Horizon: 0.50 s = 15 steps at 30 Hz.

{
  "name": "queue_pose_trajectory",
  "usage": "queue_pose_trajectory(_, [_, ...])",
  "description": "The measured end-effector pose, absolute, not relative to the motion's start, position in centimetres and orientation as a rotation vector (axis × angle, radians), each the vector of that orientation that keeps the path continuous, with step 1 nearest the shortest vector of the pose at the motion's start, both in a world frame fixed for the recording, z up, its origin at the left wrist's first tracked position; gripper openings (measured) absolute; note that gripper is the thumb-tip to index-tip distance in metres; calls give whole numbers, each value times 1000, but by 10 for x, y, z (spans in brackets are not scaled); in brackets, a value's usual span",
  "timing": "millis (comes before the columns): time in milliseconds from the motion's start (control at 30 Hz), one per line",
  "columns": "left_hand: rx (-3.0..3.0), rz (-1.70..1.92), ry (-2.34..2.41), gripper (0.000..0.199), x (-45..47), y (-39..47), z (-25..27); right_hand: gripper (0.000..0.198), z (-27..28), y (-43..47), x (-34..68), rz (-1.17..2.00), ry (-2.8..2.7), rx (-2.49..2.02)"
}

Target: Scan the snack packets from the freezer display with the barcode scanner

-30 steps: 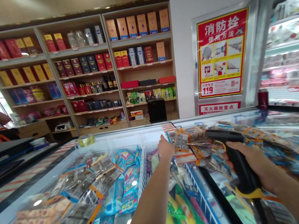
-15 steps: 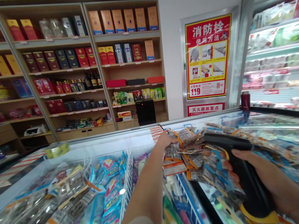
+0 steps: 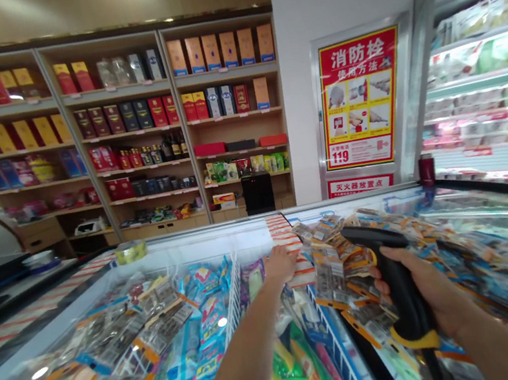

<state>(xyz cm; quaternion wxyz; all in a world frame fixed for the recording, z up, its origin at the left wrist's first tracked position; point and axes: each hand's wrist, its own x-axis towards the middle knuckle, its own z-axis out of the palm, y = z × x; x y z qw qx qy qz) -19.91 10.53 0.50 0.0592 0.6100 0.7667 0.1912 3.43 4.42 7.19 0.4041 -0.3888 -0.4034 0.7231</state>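
Note:
My right hand [image 3: 422, 278] is wrapped round the handle of a black and yellow barcode scanner [image 3: 405, 281], whose head sits over a heap of small snack packets [image 3: 339, 253] with orange and blue edges. Further forward, my left hand [image 3: 280, 265] rests at the side of a white, orange-striped strip [image 3: 288, 246] between two freezer sections. Its fingers look loosely extended, holding nothing that I can see. The heap lies just to its right. Below the left wrist are green and yellow ice-cream packs [image 3: 300, 372] in a narrow compartment.
White wire dividers [image 3: 234, 298] split the freezer. Blue packs [image 3: 211, 309] and more clear packets [image 3: 116, 332] fill the left side. A roll of yellow tape [image 3: 130, 251] stands on the rim, and a dark red cylinder [image 3: 426, 171] at back right. Shelves of boxes [image 3: 133, 116] line the wall.
My left hand has come off the packets and moved toward me, onto the side of the striped strip, which shows more now. Packets there lie further right. The view has tilted up slightly.

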Motion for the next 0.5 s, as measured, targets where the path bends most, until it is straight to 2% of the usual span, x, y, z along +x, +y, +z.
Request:
queue_pose_trajectory(67, [1810, 572, 2387, 37, -214, 106, 5, 23, 72, 43, 33, 1808, -1025, -979])
queue_pose_trajectory(167, [1759, 814, 2427, 28, -213, 101, 9, 18, 73, 44, 34, 1787, -1013, -924])
queue_pose_trajectory(267, [1674, 1024, 2390, 40, -188, 86, 13, 19, 74, 44, 35, 1766, -1039, -940])
queue_pose_trajectory(367, [1643, 1012, 2308, 44, -157, 67, 13, 17, 76, 43, 35, 1772, -1053, -936])
queue_pose_trajectory(500, [1588, 970, 2141, 23, -149, 49, 13, 15, 74, 38, 32, 1779, -1031, -922])
